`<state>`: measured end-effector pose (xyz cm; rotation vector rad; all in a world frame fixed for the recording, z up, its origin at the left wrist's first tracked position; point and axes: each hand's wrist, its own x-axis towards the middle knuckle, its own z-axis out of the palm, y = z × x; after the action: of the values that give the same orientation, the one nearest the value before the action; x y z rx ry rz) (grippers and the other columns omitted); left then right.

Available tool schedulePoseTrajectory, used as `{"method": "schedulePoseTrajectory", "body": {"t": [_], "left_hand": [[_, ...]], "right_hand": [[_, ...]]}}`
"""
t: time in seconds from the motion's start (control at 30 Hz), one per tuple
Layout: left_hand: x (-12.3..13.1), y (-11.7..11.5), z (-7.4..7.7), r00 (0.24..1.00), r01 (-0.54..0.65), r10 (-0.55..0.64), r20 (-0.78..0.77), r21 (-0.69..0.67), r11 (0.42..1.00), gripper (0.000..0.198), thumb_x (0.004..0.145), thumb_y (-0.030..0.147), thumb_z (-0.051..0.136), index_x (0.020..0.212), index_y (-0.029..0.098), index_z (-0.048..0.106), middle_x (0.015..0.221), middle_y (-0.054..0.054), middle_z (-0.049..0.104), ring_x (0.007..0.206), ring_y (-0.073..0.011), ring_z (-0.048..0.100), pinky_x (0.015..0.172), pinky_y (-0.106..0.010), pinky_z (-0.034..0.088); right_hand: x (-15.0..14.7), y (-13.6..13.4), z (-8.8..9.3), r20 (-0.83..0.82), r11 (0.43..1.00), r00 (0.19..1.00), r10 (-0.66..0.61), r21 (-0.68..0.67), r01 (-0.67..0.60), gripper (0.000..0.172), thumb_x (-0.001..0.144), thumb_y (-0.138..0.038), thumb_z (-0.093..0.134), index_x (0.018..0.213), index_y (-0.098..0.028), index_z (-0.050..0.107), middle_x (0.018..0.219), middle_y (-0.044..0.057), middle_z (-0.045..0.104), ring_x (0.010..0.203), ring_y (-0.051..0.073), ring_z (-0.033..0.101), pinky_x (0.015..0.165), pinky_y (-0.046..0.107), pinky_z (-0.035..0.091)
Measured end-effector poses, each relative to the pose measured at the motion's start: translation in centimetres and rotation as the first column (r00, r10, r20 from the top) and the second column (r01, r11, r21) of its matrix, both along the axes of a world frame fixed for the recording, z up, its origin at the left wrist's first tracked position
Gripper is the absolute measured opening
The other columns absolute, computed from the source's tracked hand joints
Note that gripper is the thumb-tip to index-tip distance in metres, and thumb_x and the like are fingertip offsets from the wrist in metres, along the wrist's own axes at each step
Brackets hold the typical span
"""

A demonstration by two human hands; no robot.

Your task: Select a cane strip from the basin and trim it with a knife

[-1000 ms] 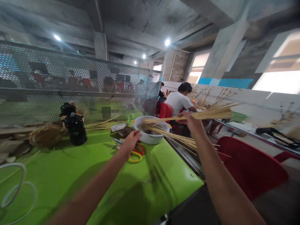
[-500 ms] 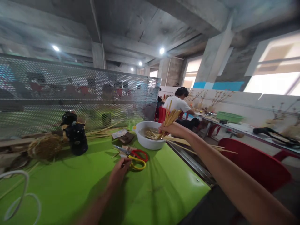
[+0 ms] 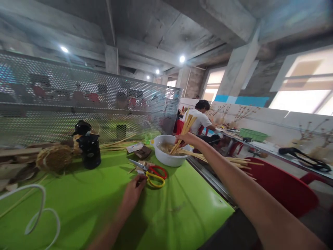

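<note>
Tabletop [image 3: 192, 194], green, ends along its right side just past the white basin [image 3: 170, 160], leaving working room from the basin to the near edge. My right hand [image 3: 184, 139] grasps a bundle of pale strips [image 3: 187, 124], lower ends inside the basin. My left hand [image 3: 134, 191] lies beside the scissors [image 3: 153, 172], fingers curled; whether they grip anything, I cannot tell. Perforated partition [image 3: 109, 111] bounds the far side under a concrete ceiling [image 3: 145, 24]. Obstructions noted: loose strips [image 3: 239, 160] jutting past the right edge, red chair [image 3: 282, 184] beyond, black container [image 3: 90, 152] and white cable [image 3: 43, 199] at left.
</note>
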<state>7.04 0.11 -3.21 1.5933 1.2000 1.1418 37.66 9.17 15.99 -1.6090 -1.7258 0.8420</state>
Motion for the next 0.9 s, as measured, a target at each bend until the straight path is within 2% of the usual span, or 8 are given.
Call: {"method": "schedulePoseTrajectory", "body": {"t": [0.1, 0.2, 0.33, 0.47, 0.57, 0.67, 0.8, 0.9], "left_hand": [[0.1, 0.0, 0.0, 1.0, -0.001, 0.001, -0.009, -0.02, 1.0, 0.034, 0.08, 0.05, 0.058, 0.095, 0.022, 0.071, 0.096, -0.008, 0.076, 0.086, -0.0274, 0.069, 0.077, -0.038, 0.051], [0.1, 0.0, 0.1, 1.0, -0.001, 0.0, -0.027, -0.029, 1.0, 0.036, 0.08, 0.05, 0.057, 0.096, 0.021, 0.071, 0.095, -0.008, 0.076, 0.077, -0.0249, 0.067, 0.07, -0.036, 0.05], [0.0, -0.1, 0.4, 0.999, -0.001, 0.0, -0.042, -0.01, 1.0, 0.036, 0.08, 0.05, 0.058, 0.094, 0.02, 0.072, 0.097, -0.008, 0.076, 0.083, -0.0252, 0.067, 0.075, -0.037, 0.049], [0.2, -0.2, 0.5, 1.0, -0.012, 0.012, 0.019, -0.012, 1.0, 0.036, 0.076, 0.051, 0.059, 0.09, 0.02, 0.072, 0.093, -0.007, 0.076, 0.074, -0.0226, 0.065, 0.071, -0.035, 0.049], [0.3, -0.2, 0.4, 0.998, -0.018, 0.016, 0.067, 0.016, 1.0, 0.035, 0.075, 0.051, 0.061, 0.088, 0.021, 0.072, 0.09, -0.006, 0.075, 0.076, -0.0218, 0.064, 0.071, -0.034, 0.049], [0.3, -0.2, 0.4, 0.994, 0.004, -0.002, 0.106, -0.02, 1.0, 0.036, 0.073, 0.05, 0.062, 0.089, 0.02, 0.072, 0.089, -0.006, 0.074, 0.074, -0.02, 0.062, 0.067, -0.032, 0.049], [0.3, 0.1, 0.2, 0.986, -0.001, 0.007, 0.166, -0.037, 0.999, 0.037, 0.07, 0.05, 0.064, 0.088, 0.019, 0.071, 0.087, -0.005, 0.073, 0.069, -0.0172, 0.059, 0.062, -0.029, 0.048], [0.3, 0.6, -0.3, 0.981, -0.006, 0.015, 0.194, -0.046, 0.999, 0.037, 0.067, 0.05, 0.066, 0.086, 0.018, 0.071, 0.081, -0.005, 0.071, 0.064, -0.0156, 0.057, 0.061, -0.029, 0.048]], "right_hand": [[-0.2, 0.8, 0.3, 0.035, 0.996, 0.999, 0.024, -0.085, -0.021, 0.026, 0.082, -0.03, 0.077, 0.064, -0.012, 0.071, 0.058, 0.008, 0.07, 0.047, 0.018, 0.066, 0.047, 0.023, 0.054], [-0.3, 1.2, 0.1, 0.017, 0.999, 1.0, -0.005, -0.041, 0.006, 0.029, 0.088, -0.033, 0.071, 0.067, -0.013, 0.071, 0.06, 0.006, 0.071, 0.048, 0.013, 0.065, 0.05, 0.019, 0.053], [-0.5, 1.0, -0.5, -0.006, 0.999, 1.0, 0.014, -0.046, -0.015, 0.026, 0.088, -0.03, 0.071, 0.069, -0.012, 0.073, 0.067, 0.007, 0.074, 0.052, 0.014, 0.067, 0.053, 0.021, 0.056], [-0.4, 0.3, -0.8, -0.044, 1.0, 0.999, -0.017, 0.021, 0.017, 0.027, 0.093, -0.032, 0.067, 0.075, -0.013, 0.074, 0.069, 0.006, 0.075, 0.056, 0.012, 0.068, 0.056, 0.017, 0.055], [-0.4, -0.4, -0.8, -0.057, 0.999, 0.998, -0.029, 0.03, 0.031, 0.029, 0.093, -0.031, 0.068, 0.071, -0.012, 0.072, 0.065, 0.007, 0.073, 0.053, 0.014, 0.068, 0.054, 0.018, 0.056], [-0.6, -1.1, -0.8, -0.085, 0.996, 0.995, -0.044, 0.077, 0.051, 0.03, 0.097, -0.029, 0.062, 0.073, -0.013, 0.072, 0.07, 0.007, 0.075, 0.058, 0.014, 0.07, 0.058, 0.019, 0.057], [-0.6, -1.7, 0.1, -0.102, 0.989, 0.992, -0.075, 0.118, 0.086, 0.033, 0.098, -0.03, 0.06, 0.073, -0.012, 0.072, 0.068, 0.009, 0.074, 0.055, 0.014, 0.069, 0.055, 0.019, 0.057], [-0.1, -1.9, 2.2, -0.104, 0.983, 0.991, -0.088, 0.15, 0.103, 0.029, 0.096, -0.031, 0.066, 0.076, -0.011, 0.072, 0.066, 0.01, 0.073, 0.054, 0.016, 0.069, 0.053, 0.021, 0.057]]}}
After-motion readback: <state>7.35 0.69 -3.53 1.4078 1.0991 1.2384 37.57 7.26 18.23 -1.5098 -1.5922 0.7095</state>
